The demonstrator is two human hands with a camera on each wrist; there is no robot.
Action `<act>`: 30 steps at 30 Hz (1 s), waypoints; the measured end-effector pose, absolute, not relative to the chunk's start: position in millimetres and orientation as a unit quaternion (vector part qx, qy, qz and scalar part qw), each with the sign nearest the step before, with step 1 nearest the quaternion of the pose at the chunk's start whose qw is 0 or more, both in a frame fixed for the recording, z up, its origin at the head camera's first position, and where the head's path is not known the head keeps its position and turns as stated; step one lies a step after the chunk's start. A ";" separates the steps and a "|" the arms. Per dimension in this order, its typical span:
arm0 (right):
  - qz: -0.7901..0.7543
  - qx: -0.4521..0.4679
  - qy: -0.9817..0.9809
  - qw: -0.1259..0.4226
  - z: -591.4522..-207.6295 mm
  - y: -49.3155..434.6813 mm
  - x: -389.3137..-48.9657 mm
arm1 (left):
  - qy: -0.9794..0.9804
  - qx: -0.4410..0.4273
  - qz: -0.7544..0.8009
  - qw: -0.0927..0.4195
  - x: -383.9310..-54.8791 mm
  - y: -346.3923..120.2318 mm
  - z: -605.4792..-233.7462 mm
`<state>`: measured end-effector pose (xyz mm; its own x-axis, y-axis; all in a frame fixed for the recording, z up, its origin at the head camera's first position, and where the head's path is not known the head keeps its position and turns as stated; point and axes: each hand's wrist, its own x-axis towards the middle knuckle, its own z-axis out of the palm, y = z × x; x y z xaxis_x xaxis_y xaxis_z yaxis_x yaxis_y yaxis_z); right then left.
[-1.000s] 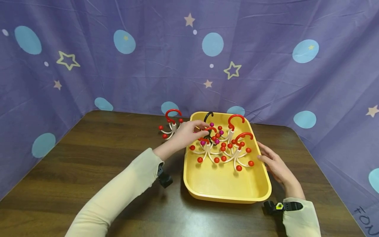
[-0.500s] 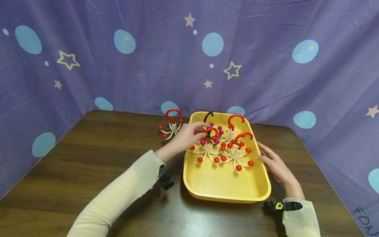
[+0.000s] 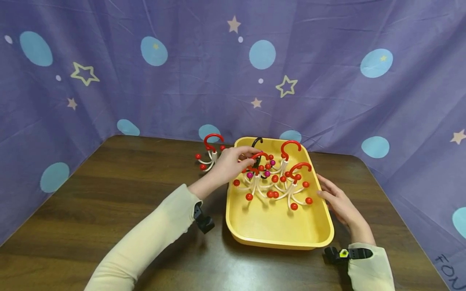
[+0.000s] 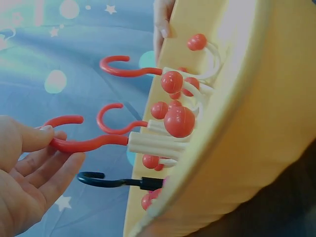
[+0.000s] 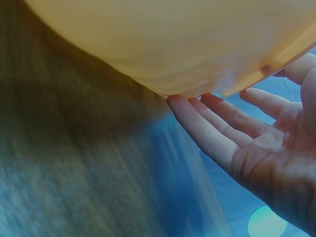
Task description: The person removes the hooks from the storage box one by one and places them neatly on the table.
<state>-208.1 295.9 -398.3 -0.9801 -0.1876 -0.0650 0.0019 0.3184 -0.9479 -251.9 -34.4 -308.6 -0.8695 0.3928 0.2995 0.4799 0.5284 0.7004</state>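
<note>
My left hand [image 3: 231,162] is over the back left of a yellow plastic tray [image 3: 271,226]. Between thumb and fingers it pinches the red hook [image 4: 91,144] of a piece with curved white arms tipped with red balls. Beside this piece is a similar one with a black hook [image 4: 113,182] and purple balls, partly covered by the hand in the head view. Two more red-hooked pieces, one behind [image 3: 285,163] and one in front [image 3: 294,186], stand to the right in the tray. My right hand [image 3: 338,204] touches the tray's right outer wall with fairly straight fingers.
Outside the tray, left of it, another red-hooked piece [image 3: 214,155] stands on the dark wooden table [image 3: 109,194]. A purple curtain [image 3: 204,93] with stars and dots hangs behind the table and along both sides.
The pinched piece has turned slightly, and its front red balls have shifted a little to the right. The right hand and the tray have stayed put.
</note>
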 end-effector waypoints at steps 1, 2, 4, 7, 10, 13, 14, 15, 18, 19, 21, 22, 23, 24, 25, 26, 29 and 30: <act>-0.581 -0.058 0.808 0.082 -398.6 295.9 -208.1 | -0.873 -0.251 -0.415 0.056 -250.9 -35.1 -306.6; -0.583 -0.059 0.806 0.082 -398.7 295.7 -208.0 | -0.873 -0.252 -0.413 0.060 -249.8 -35.7 -304.4; -0.586 -0.059 0.804 0.083 -399.0 295.2 -207.7 | -0.875 -0.254 -0.407 0.074 -248.3 -37.2 -300.8; -0.591 -0.058 0.800 0.084 -399.1 294.5 -206.9 | -0.870 -0.258 -0.411 0.090 -246.2 -40.0 -295.6; -0.590 -0.060 0.800 0.085 -398.7 294.2 -206.2 | -0.860 -0.260 -0.426 0.103 -244.0 -43.9 -290.4; -0.589 -0.061 0.802 0.084 -398.1 295.0 -206.2 | -0.848 -0.262 -0.447 0.107 -242.5 -48.3 -284.5; -0.588 -0.061 0.802 0.083 -398.1 295.3 -206.3 | -0.845 -0.263 -0.454 0.108 -242.0 -49.8 -282.2; -0.587 -0.062 0.803 0.084 -398.1 295.6 -206.6 | -0.841 -0.262 -0.460 0.109 -241.8 -51.3 -280.1; -0.587 -0.059 0.803 0.084 -398.6 296.5 -207.8 | -0.832 -0.265 -0.473 0.117 -240.8 -55.9 -273.9; -0.585 -0.058 0.805 0.085 -398.9 296.6 -208.4 | -0.829 -0.266 -0.477 0.121 -240.6 -57.7 -272.2; -0.583 -0.057 0.806 0.086 -399.1 296.3 -209.2 | -0.825 -0.266 -0.482 0.127 -239.9 -61.7 -269.6; -0.583 -0.055 0.806 0.085 -399.0 296.0 -209.5 | -0.823 -0.267 -0.485 0.130 -239.6 -63.9 -268.8; -0.582 -0.054 0.807 0.085 -398.9 295.8 -209.4 | -0.822 -0.266 -0.486 0.133 -239.1 -66.1 -268.1; -0.581 -0.055 0.808 0.085 -398.8 295.6 -209.3 | -0.821 -0.265 -0.488 0.133 -238.6 -68.4 -267.7; -0.581 -0.055 0.808 0.085 -398.7 295.6 -209.1 | -0.820 -0.264 -0.490 0.132 -238.2 -70.6 -267.4; -0.582 -0.055 0.807 0.085 -398.4 295.5 -208.6 | -0.820 -0.262 -0.491 0.133 -237.5 -72.9 -267.1; -0.582 -0.056 0.807 0.085 -397.2 295.5 -207.0 | -0.825 -0.249 -0.488 0.136 -235.9 -79.3 -266.8; -0.584 -0.058 0.806 0.085 -396.7 295.6 -206.6 | -0.827 -0.244 -0.487 0.136 -235.4 -81.3 -266.6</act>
<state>-206.6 295.6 -396.7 -0.9790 -0.1916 -0.0694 0.0063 0.3121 -0.9500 -235.4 -81.3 -266.6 -0.8434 0.2718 0.4635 0.5372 0.4064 0.7391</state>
